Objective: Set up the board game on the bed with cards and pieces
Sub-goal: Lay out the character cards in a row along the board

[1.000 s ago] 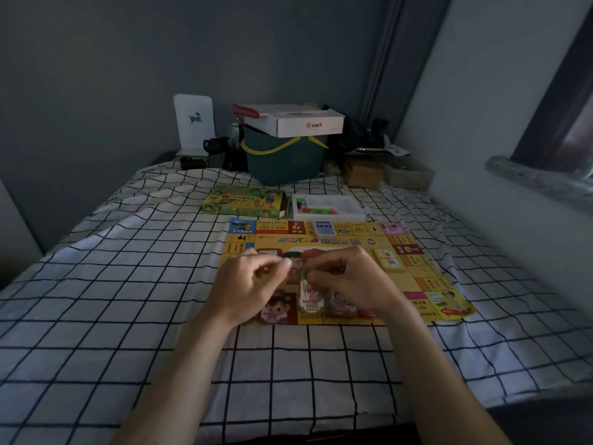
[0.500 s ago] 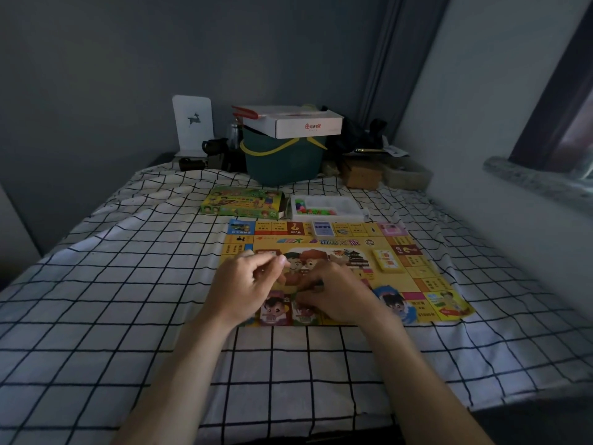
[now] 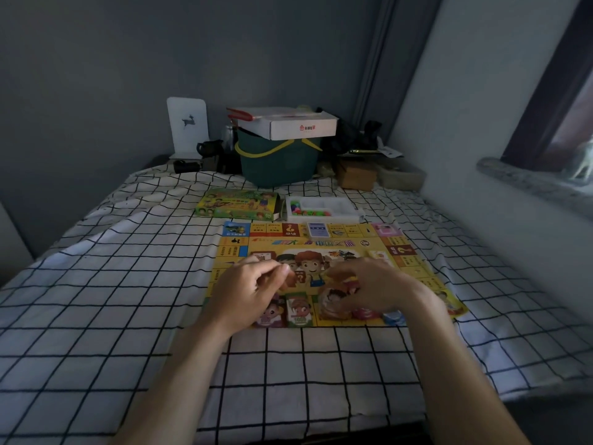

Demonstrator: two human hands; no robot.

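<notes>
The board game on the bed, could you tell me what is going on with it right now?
A person is laying the game out. The yellow game board lies flat on the checked bedsheet. Both hands hover over its near edge: the right hand holds a small stack of character cards, while the left hand has its fingers curled beside it. Two cards already lie on the board. The game box and tray of pieces sit beyond.

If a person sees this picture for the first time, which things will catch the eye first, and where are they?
The bright yellow game board lies flat on the checked bed sheet, and draws the eye first. Over its near half are the left hand and the right hand, fingers curled above picture cards; what they hold is unclear. Behind the board lie a green game box and a white tray of coloured pieces.
</notes>
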